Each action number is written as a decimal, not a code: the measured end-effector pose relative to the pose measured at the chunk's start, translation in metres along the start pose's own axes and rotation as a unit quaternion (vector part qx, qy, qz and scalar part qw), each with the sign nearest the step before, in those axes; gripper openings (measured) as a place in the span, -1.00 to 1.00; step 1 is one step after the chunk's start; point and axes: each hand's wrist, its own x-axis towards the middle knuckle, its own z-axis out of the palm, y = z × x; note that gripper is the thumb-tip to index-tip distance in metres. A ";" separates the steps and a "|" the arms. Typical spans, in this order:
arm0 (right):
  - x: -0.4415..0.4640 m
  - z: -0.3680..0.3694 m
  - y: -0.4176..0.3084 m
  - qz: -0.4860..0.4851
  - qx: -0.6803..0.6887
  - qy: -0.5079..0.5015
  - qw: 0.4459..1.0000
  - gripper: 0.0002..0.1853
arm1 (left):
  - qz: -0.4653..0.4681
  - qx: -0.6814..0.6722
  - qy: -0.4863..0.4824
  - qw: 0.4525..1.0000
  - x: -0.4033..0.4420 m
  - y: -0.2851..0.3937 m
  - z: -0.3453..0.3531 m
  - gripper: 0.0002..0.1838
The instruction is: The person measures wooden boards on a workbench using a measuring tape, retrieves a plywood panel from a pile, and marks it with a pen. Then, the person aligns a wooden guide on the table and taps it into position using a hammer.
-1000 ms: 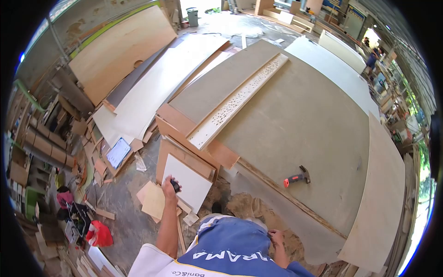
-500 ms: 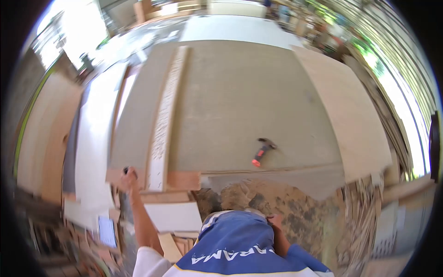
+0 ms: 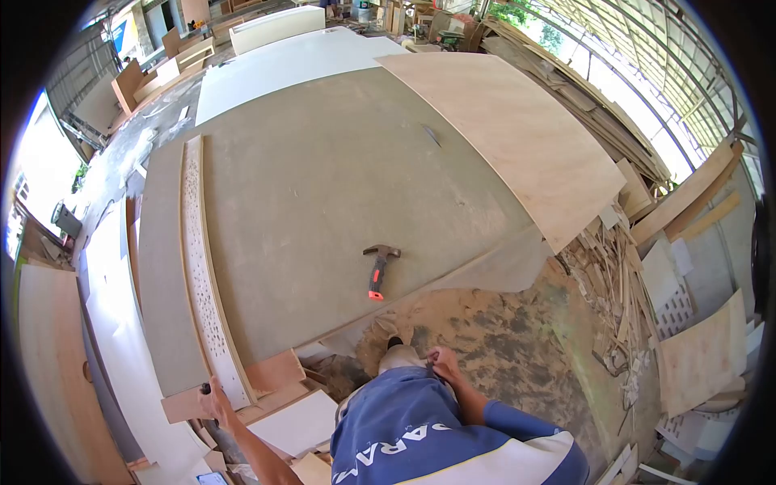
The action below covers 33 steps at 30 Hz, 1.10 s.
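At the lower left, my left hand is wrapped round a small dark object whose kind I cannot make out. It is at the near left corner of the large grey-brown board, beside the near end of a long pale strip covered with small dark marks. My right hand is closed near my waist, its fingers pressed together; anything in them is too small to name. A hammer with a black and red handle lies on the board, clear of both hands.
A light wood sheet overlaps the board's right side; a white sheet lies beyond it. White and wooden panels stand at the left. Scrap strips are piled at the right. A white panel sits low near my left arm.
The view has swung to the right. My left hand, earlier over the low white panel, has moved to the board's near left corner with the dark object. My right hand stays near my waist.
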 end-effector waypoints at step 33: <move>0.016 0.227 -0.261 -0.108 -0.027 -0.346 0.932 -0.51 | 0.009 -0.040 -0.094 0.995 0.027 -0.075 -0.018 -0.76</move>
